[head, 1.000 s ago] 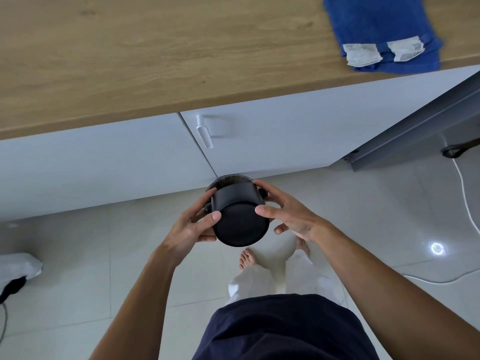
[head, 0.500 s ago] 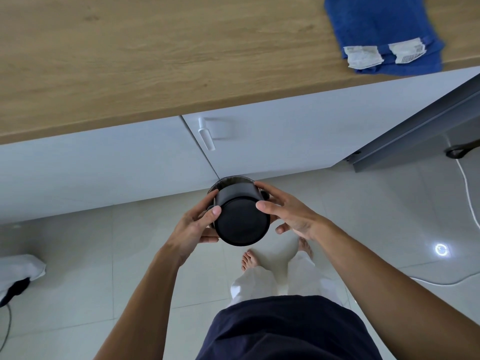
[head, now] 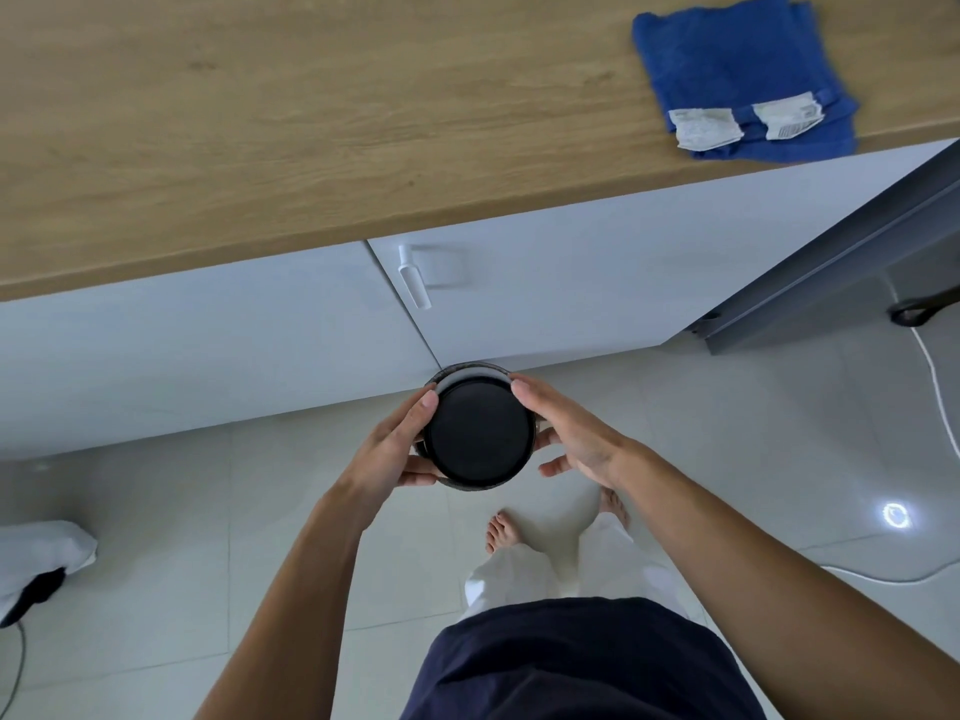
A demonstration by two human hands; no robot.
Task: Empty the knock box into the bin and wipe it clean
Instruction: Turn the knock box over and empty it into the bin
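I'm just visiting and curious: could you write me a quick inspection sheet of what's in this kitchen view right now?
Surface: wooden countertop above white cabinet doors; mostly bare.
Job's things: black knock box held over the floor, its flat base facing the camera; blue cloth folded near the counter's edge, white tags showing. No bin seen.
Clutter: white and black item on the floor at left, unclear what.
Grippers: left hand and right hand clasp the knock box from either side.
Cables: white cable across the tiles at right; thin dark cord at left.
Surroundings: pale tiled floor, bare feet, grey panel at right.
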